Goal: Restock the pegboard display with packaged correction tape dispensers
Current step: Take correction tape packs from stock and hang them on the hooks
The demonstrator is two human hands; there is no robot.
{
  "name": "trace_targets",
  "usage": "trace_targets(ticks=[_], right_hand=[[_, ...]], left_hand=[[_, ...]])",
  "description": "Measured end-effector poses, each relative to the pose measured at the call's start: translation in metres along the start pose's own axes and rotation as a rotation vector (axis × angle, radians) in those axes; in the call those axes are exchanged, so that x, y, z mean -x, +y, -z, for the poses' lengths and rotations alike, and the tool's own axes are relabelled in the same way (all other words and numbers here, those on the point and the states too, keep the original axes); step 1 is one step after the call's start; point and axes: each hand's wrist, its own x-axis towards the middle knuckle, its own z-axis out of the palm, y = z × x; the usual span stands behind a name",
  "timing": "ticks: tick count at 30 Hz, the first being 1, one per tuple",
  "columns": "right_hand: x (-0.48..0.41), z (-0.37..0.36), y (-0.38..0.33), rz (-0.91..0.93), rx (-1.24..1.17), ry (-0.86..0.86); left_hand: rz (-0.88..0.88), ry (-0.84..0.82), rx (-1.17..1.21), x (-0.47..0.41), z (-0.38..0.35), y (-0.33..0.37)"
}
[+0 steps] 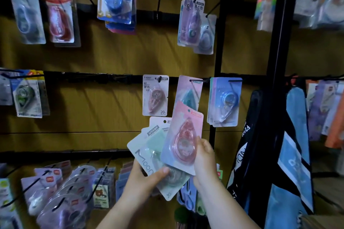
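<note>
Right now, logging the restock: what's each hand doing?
Left hand: grips the fanned white packs.
Right hand: holds the pink pack.

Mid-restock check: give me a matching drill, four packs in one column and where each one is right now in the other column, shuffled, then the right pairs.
Packs
1. pink pack
2. white Moon pack
3. red pack
4. pale pack marked 20

Places
A. hanging in the top row, towards the left
B. gripped in the left hand, fanned with others
C. hanging in the middle row
D. held in the right hand

Pairs: 1-D, 2-B, 3-A, 4-C
</note>
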Motion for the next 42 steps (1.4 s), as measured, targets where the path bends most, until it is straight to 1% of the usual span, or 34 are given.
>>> trace_targets(ticks=[5,8,12,20,24,28,35,42], right_hand=[[-0.002,0.008,-0.008,0.089,0.037,0.024],[-0.004,0.019,-0.021,0.185,0.083,0.054],[-0.007,0.036,-0.045,0.310,0.140,0.083],[-0.016,0.035,-0.083,0.465,0.178,0.070],[-0.017,0.041,-0.075,0.460,0.218,0.017],[-0.015,0.050,-0.071,0.435,0.180,0.031],[-0.019,0.043,-0.088,0.480,0.144,0.051],[-0.022,0.043,-0.078,0.436,0.180,0.067]], left_hand=[[-0.044,0.111,-0.035,-0.002,-0.004,0.004],[-0.062,0.155,-0.021,-0.005,-0.001,0.007],[-0.098,0.166,-0.068,-0.005,0.005,0.015],[-0.108,0.155,-0.091,-0.006,0.007,0.028],[-0.100,0.162,-0.110,-0.006,0.013,0.029],[-0.094,0.162,-0.104,-0.005,0.015,0.028],[-0.082,0.160,-0.100,-0.002,0.014,0.027],[-0.094,0.164,-0.124,0.001,0.015,0.029]])
